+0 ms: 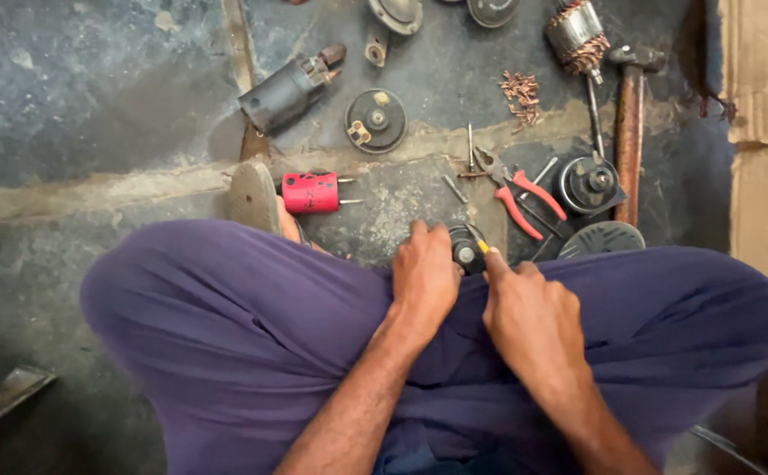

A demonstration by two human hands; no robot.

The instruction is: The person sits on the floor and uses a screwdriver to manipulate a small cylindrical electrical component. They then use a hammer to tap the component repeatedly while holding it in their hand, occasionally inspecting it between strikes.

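Sitting on the floor with purple-trousered knees spread, I look down at both hands between my legs. My left hand [424,274] grips a small black round motor part [466,249] from its left side. My right hand [532,310] holds a thin tool with a yellow handle [482,247], its tip against the part. Most of the tool is hidden in my fist.
On the stained floor lie red-handled pliers [525,195], a red cylinder with pins [311,193], a dark motor housing [284,93], round end caps [375,120], an armature [577,37], a hammer [630,123], copper scraps [520,92] and loose bolts. Cardboard [767,132] lies at the right.
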